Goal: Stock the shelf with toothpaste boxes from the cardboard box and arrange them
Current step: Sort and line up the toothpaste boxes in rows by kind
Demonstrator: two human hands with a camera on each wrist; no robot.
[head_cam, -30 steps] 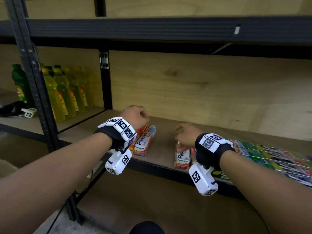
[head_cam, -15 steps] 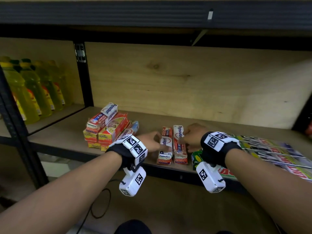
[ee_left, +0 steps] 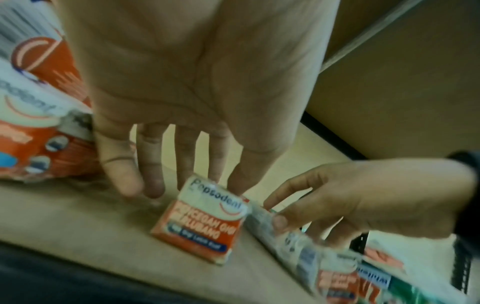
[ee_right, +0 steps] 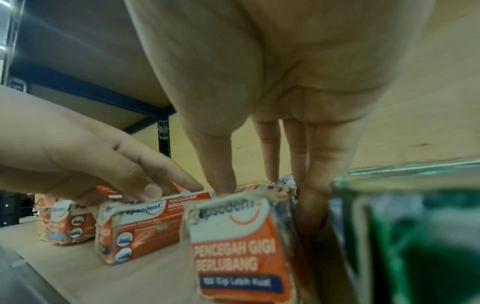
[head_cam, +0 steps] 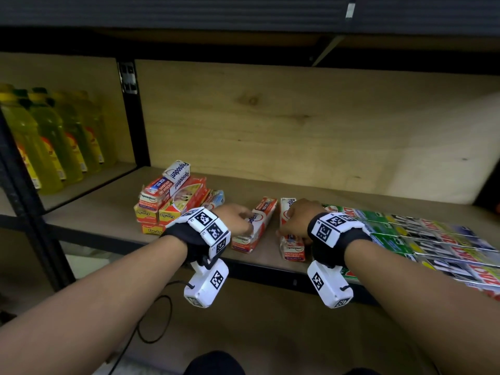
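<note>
Two toothpaste boxes are laid flat near the front edge of the shelf, side by side with a narrow gap between, their long axes running front to back. The left box is touched from above by the straightened fingers of the left hand. The right box is pinched between thumb and fingers of the right hand. A stack of boxes is seen further left, nearer the left hand.
</note>
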